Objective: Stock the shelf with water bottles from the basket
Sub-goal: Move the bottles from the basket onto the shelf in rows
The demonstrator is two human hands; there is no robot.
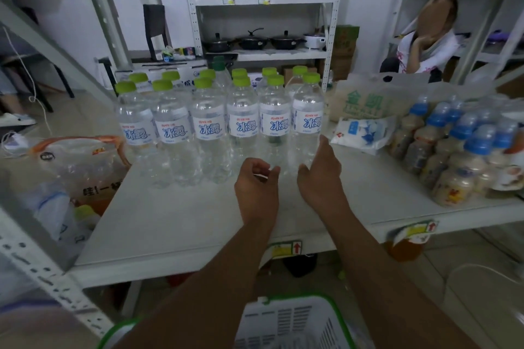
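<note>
Several clear water bottles with lime-green caps and white-and-blue labels stand upright in two rows on the white shelf. My left hand hovers just in front of the front row, fingers loosely curled, holding nothing. My right hand is beside the rightmost front bottle, fingers straight and relaxed, near the bottle's base; I cannot tell whether it touches. The white basket with a green rim sits below the shelf at the bottom edge, partly hidden by my forearms.
Right of the bottles lie a white-and-green bag, a small blue-and-white packet and a pack of blue-capped jars. An orange-handled bag sits left, beyond a grey upright. Another person sits behind the shelf.
</note>
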